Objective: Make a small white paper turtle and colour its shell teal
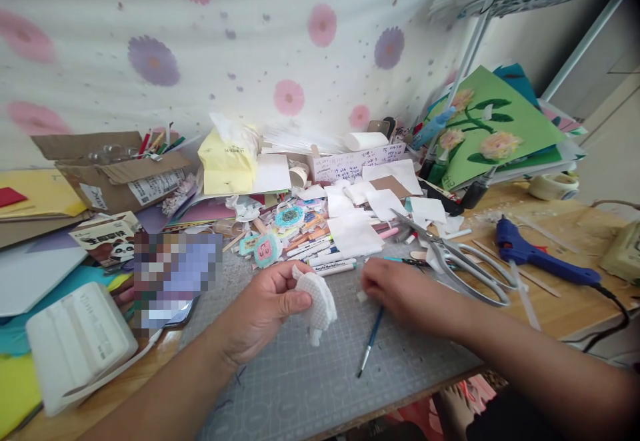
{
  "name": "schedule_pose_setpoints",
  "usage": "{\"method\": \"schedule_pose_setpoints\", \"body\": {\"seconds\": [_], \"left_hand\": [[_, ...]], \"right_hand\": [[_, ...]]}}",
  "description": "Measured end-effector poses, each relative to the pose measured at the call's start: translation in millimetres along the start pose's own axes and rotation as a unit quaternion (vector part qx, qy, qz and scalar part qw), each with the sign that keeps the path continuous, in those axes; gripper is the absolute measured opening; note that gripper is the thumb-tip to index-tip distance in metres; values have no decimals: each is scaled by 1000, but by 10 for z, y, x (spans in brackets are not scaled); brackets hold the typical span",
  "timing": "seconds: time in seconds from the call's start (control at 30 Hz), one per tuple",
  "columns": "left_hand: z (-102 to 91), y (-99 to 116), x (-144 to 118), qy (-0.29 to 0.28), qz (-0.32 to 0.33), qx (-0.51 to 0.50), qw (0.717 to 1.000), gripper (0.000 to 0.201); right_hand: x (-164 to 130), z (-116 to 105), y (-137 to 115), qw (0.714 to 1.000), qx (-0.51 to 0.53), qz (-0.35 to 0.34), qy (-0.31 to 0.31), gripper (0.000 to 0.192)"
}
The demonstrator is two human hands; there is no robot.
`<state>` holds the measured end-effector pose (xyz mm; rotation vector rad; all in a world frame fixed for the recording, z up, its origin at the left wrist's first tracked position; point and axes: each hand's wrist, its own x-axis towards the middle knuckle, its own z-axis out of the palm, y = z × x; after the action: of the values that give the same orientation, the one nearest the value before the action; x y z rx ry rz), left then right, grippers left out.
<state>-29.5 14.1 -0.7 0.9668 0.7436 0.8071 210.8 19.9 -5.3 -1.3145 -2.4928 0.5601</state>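
My left hand pinches a folded piece of white dimpled paper towel between thumb and fingers, held above the grey cutting mat. Across from it, my right hand is low over the mat, slightly blurred, with its fingers curled together. A small white scrap shows just below those fingertips; whether they grip anything is hidden. From under this hand a blue paintbrush lies on the mat, bristles toward me. Large grey-handled scissors rest just to the right of it.
White acrylic markers and paper squares crowd the mat's far side. A blue glue gun with a cord lies right. At left are a phone, a white plastic box and a cardboard box. A yellow tissue pack stands behind.
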Motion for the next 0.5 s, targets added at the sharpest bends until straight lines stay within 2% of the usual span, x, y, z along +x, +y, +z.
{"method": "schedule_pose_setpoints", "body": {"seconds": [0.07, 0.13, 0.2, 0.27, 0.37, 0.5], "left_hand": [[3, -16, -4, -9, -6, -13, 1000, 20], [14, -35, -12, -16, -13, -32, 999, 22], [32, -50, -23, -23, -22, -50, 998, 24], [54, -59, -38, -34, -32, -56, 997, 24], [85, -62, -57, -50, -50, -54, 996, 27], [109, -56, -64, -56, -66, -68, 994, 28]], "right_hand": [[-4, -55, -53, 997, 20, 25, 68, 10], [-14, -110, -140, 986, 78, 11, 147, 7], [-28, -149, -251, 970, 144, -49, 191, 8], [-39, -167, -362, 956, 166, -119, 209, 11], [-49, -168, -480, 937, 124, -183, 270, 14], [-72, -145, -532, 912, 15, -223, 342, 11]]}}
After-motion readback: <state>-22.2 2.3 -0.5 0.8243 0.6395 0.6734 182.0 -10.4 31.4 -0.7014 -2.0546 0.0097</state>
